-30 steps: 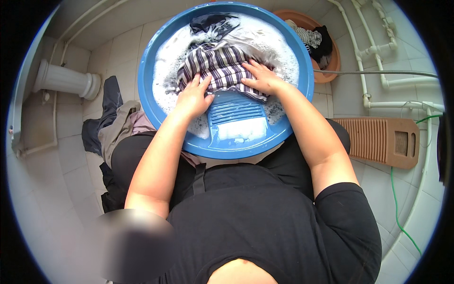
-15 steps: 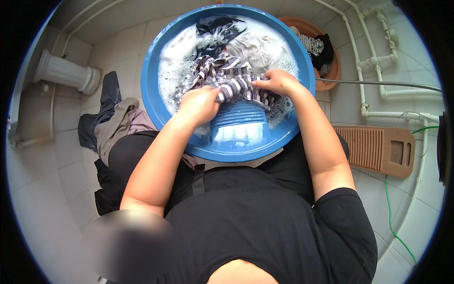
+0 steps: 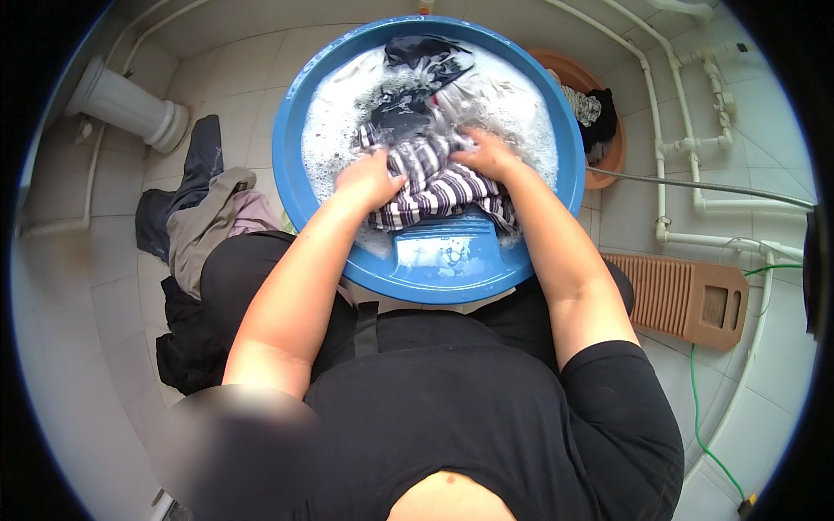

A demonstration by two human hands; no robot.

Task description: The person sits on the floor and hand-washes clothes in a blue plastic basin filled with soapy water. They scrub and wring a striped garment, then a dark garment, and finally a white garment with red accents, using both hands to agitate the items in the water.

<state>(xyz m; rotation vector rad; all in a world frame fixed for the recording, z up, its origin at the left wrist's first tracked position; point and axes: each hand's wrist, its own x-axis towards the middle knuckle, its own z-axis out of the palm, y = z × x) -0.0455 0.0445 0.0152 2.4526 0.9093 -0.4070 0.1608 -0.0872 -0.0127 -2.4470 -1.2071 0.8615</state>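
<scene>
Striped cloth point(image 3: 434, 187) — dark and white bands, soaked through — is lying bunched over the upper end of the blue ribbed washboard point(image 3: 447, 252) that is sitting inside the big blue basin point(image 3: 291, 182) of sudsy water. Both hands are closing on it: the left hand point(image 3: 369, 178) is gripping a fistful at its left edge, the right hand point(image 3: 486, 156) is pressing down on its upper right. Wet and soapy, it is likely handling heavy, limp and slippery, so gathered folds — not a flat edge — are probably giving the surest hold. More dark laundry point(image 3: 417, 61) is floating at the far side. An orange basin point(image 3: 599, 113) with clothes is standing just beside, a brown washboard point(image 3: 686, 300) lying on the tiled floor point(image 3: 113, 286).
</scene>
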